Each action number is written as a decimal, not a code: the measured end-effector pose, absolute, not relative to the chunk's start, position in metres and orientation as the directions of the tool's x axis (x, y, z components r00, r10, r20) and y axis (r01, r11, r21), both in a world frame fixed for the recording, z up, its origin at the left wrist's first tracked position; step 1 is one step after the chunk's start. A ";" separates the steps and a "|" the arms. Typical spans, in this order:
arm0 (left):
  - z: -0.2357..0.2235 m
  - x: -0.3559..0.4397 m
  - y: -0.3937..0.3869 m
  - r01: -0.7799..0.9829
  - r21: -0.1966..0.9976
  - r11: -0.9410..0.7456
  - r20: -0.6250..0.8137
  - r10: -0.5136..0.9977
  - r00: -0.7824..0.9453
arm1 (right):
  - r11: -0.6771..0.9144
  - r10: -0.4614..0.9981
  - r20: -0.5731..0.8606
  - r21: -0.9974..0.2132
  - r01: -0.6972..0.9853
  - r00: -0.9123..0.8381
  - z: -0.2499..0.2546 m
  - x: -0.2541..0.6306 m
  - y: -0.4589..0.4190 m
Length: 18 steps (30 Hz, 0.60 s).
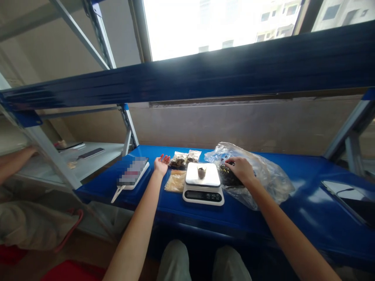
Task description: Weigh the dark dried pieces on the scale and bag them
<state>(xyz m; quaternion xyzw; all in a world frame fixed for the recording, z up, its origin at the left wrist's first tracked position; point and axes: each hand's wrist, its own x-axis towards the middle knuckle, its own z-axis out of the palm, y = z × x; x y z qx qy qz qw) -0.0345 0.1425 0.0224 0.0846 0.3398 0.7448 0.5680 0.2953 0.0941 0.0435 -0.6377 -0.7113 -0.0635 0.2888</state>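
Observation:
On the blue shelf a white digital kitchen scale stands in front of me, with a small cup of dark contents on its plate. Right of it lies a large clear plastic bag, opened over dark dried pieces with yellowish bits. My right hand reaches into that bag, its fingers curled together at the pieces. Palm up, my left hand is open and holds nothing. Beside it are small filled clear packets and, nearer me, a stack of flat clear bags.
A phone with a white strap lies at the left, and a dark glossy tablet-like device at the right. A blue beam crosses above the shelf. Another person's arm rests by the neighbouring grey shelf, which bears a dark phone.

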 end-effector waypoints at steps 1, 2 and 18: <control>0.023 -0.034 0.143 -0.787 0.604 -0.126 -0.262 0.902 -0.345 | 0.191 0.856 0.517 -0.294 0.937 -0.012 0.044 0.294 0.094; 0.023 -0.034 0.143 -0.785 0.606 -0.129 -0.262 0.899 -0.350 | 0.204 0.842 0.540 -0.308 0.929 -0.006 0.045 0.292 0.093; 0.025 -0.033 0.143 -0.792 0.598 -0.120 -0.262 0.905 -0.335 | 0.380 0.863 0.505 -0.681 0.626 0.025 0.047 0.271 0.089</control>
